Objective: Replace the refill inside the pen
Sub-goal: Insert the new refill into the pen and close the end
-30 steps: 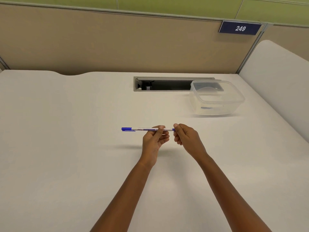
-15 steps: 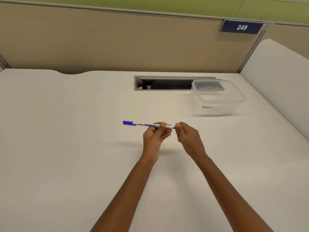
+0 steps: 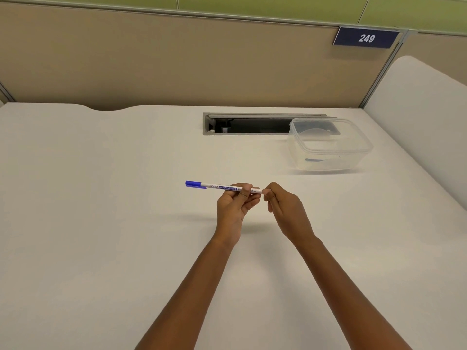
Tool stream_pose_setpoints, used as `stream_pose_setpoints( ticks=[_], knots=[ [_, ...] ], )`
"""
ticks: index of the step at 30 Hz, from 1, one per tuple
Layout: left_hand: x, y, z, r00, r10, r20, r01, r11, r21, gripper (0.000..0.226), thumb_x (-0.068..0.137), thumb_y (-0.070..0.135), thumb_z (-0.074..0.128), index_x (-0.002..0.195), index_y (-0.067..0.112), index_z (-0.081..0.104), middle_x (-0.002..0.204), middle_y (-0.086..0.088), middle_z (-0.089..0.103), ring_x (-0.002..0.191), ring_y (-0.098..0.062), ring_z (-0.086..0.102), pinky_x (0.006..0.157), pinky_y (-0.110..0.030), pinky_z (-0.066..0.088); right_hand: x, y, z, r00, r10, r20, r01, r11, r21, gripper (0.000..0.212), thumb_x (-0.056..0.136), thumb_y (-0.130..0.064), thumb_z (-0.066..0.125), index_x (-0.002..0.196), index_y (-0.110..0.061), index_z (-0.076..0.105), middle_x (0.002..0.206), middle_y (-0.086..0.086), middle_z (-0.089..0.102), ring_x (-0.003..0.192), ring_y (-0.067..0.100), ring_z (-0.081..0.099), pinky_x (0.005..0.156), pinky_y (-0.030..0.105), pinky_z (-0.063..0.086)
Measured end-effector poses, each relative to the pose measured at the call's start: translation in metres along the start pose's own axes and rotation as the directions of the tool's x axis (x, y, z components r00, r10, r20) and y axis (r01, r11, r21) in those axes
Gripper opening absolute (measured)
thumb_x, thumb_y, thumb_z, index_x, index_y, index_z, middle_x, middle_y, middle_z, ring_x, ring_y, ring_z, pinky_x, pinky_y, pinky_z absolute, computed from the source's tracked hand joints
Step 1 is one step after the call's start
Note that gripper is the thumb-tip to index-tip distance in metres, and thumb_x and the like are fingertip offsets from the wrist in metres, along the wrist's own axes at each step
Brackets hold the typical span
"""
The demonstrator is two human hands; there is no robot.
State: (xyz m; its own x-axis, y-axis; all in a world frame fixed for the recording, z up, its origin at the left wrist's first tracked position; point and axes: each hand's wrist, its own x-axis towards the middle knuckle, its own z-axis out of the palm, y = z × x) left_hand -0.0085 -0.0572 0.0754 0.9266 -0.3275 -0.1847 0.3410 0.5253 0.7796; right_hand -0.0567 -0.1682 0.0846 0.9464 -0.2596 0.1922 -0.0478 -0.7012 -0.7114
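A slim white pen [image 3: 217, 186] with a blue cap on its left end is held level above the white desk [image 3: 101, 223]. My left hand [image 3: 235, 205] grips the barrel near its right half, thumb and fingers closed around it. My right hand [image 3: 283, 208] pinches the pen's right end with thumb and forefinger; that end is hidden by the fingertips. A clear plastic container [image 3: 328, 145] at the back right holds a dark thin object at its bottom, too faint to identify.
A recessed cable slot [image 3: 247, 125] is cut into the desk behind the hands, partly overlapped by the container. A beige partition [image 3: 177, 59] with a "249" plate closes the back. A white side panel [image 3: 424, 122] rises at the right.
Both hands and the pen have risen slightly and drifted away from me. The pen's capped end has tilted a little upward. The grips stay the same.
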Motion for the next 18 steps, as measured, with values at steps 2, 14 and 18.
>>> stream_pose_setpoints(
  ticks=[2, 14, 18],
  knots=[
    [0.000, -0.001, 0.002, 1.000, 0.008, 0.014, -0.009, 1.000, 0.010, 0.013, 0.090, 0.006, 0.051, 0.082, 0.008, 0.060, 0.078, -0.005, 0.068, 0.066, -0.010, 0.068, 0.065, -0.018, 0.056, 0.002, -0.003, 0.001, 0.997, 0.076, 0.013, -0.077, 0.989, 0.130, 0.035, 0.098, -0.028, 0.033, 0.064, -0.026, 0.041, 0.051, -0.005, 0.043, 0.047, 0.009, 0.037, 0.050, 0.020, 0.030],
    [0.001, 0.002, -0.002, 0.999, -0.010, -0.031, 0.010, 1.000, -0.012, 0.013, 0.091, 0.006, 0.050, 0.082, 0.006, 0.060, 0.061, 0.002, 0.071, 0.060, -0.010, 0.068, 0.064, -0.018, 0.057, 0.000, -0.005, -0.008, 0.996, 0.087, 0.022, -0.089, 0.981, 0.172, 0.016, 0.095, -0.022, 0.040, 0.090, -0.018, 0.054, 0.069, -0.003, 0.061, 0.072, 0.014, 0.057, 0.068, 0.029, 0.043],
    [0.001, 0.001, -0.002, 0.999, -0.025, -0.038, 0.025, 1.000, -0.015, 0.012, 0.091, 0.006, 0.050, 0.083, 0.006, 0.060, 0.061, 0.002, 0.071, 0.061, -0.010, 0.069, 0.062, -0.017, 0.057, 0.002, 0.006, -0.006, 0.998, -0.055, -0.006, 0.054, 0.997, -0.061, 0.015, 0.093, -0.014, 0.045, 0.096, -0.014, 0.059, 0.084, 0.001, 0.063, 0.081, 0.015, 0.051, 0.066, 0.017, 0.036]
  ],
)
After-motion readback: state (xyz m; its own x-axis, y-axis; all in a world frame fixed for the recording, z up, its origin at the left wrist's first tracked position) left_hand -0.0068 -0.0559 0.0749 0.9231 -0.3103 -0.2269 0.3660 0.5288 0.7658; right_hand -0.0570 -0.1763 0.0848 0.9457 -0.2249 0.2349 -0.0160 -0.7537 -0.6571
